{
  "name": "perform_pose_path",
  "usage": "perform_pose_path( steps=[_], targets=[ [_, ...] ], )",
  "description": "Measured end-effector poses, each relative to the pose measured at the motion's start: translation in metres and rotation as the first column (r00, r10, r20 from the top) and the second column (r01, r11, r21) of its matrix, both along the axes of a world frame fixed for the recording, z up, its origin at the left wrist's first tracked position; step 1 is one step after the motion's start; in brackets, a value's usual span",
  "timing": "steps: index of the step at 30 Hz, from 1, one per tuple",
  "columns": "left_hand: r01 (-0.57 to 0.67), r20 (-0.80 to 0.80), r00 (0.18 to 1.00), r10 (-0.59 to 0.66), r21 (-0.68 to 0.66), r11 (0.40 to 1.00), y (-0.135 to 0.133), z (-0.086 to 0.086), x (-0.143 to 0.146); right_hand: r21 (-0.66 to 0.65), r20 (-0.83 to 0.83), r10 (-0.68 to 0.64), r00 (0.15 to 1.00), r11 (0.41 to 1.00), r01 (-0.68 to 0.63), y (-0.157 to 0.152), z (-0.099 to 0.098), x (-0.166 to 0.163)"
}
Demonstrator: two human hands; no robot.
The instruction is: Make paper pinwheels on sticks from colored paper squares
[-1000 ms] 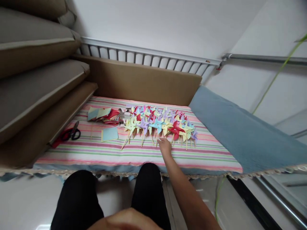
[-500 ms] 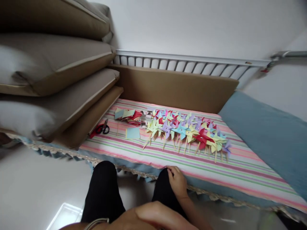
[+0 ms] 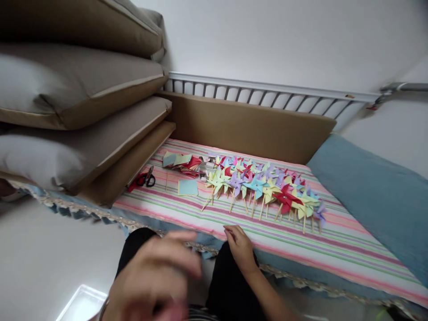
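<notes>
My left hand (image 3: 154,272) is raised close to the camera, over my left knee, blurred by motion. Its bent fingers are spread, with nothing visible between them. By my right knee, at the front edge of the bed, is my right hand (image 3: 240,247); its fingers are curled together and I see nothing in them. Rows of paper pinwheels (image 3: 257,185) on thin wooden sticks lie beyond it. To their left are a blue paper square (image 3: 187,187), a pile of coloured paper (image 3: 182,163), a single stick (image 3: 166,182) and black-handled scissors (image 3: 146,178).
A stack of large cushions (image 3: 83,89) rises at the left. A brown padded board (image 3: 247,127) stands along the back, before a white radiator (image 3: 267,91). Blue fabric (image 3: 364,187) covers the right end. The striped sheet (image 3: 277,240) ends at a frilled edge.
My left hand has come up from my lap into the middle foreground, fingers opening out. My right hand has shifted slightly off the knee toward the bed edge. The view has tilted a little.
</notes>
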State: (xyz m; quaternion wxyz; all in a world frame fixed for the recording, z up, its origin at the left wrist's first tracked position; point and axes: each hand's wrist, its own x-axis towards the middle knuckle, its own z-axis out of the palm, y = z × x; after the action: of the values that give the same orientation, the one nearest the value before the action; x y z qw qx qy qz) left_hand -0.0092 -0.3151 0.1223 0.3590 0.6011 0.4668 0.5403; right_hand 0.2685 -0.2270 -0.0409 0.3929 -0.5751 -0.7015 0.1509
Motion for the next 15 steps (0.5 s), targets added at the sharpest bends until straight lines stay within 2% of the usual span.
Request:
perform_pose_path(
  steps=[2, 4, 6, 8, 9, 11, 15],
  targets=[
    [-0.022, 0.085, 0.996, 0.026, -0.048, 0.999, 0.028, -0.024, 0.002, 0.009, -0.041, 0.072, 0.997, 0.997, -0.071, 0.024, 0.011, -0.022],
    [-0.117, 0.188, 0.97, 0.156, -0.203, 0.972, 0.057, -0.062, -0.005, 0.031, -0.047, 0.139, 0.989, 0.99, -0.138, 0.055, 0.019, -0.047],
    [-0.202, 0.26, 0.917, 0.302, -0.349, 0.915, 0.079, -0.104, -0.017, 0.027, 0.0, 0.184, 0.983, 0.983, -0.184, 0.089, 0.022, -0.073],
    [-0.185, 0.267, 0.909, 0.321, -0.43, 0.884, 0.095, -0.137, -0.028, -0.022, 0.082, 0.204, 0.976, 0.979, -0.203, 0.122, 0.02, -0.094],
    [-0.168, 0.269, 0.912, 0.311, -0.447, 0.879, 0.102, -0.147, -0.031, -0.058, 0.124, 0.209, 0.97, 0.977, -0.203, 0.137, 0.017, -0.103],
    [-0.141, 0.268, 0.92, 0.287, -0.457, 0.878, 0.121, -0.157, -0.034, -0.137, 0.186, 0.225, 0.957, 0.97, -0.201, 0.161, 0.007, -0.116],
    [-0.101, 0.253, 0.937, 0.241, -0.467, 0.879, 0.187, -0.151, -0.024, -0.225, 0.207, 0.253, 0.945, 0.952, -0.206, 0.188, -0.017, -0.124]
  ],
)
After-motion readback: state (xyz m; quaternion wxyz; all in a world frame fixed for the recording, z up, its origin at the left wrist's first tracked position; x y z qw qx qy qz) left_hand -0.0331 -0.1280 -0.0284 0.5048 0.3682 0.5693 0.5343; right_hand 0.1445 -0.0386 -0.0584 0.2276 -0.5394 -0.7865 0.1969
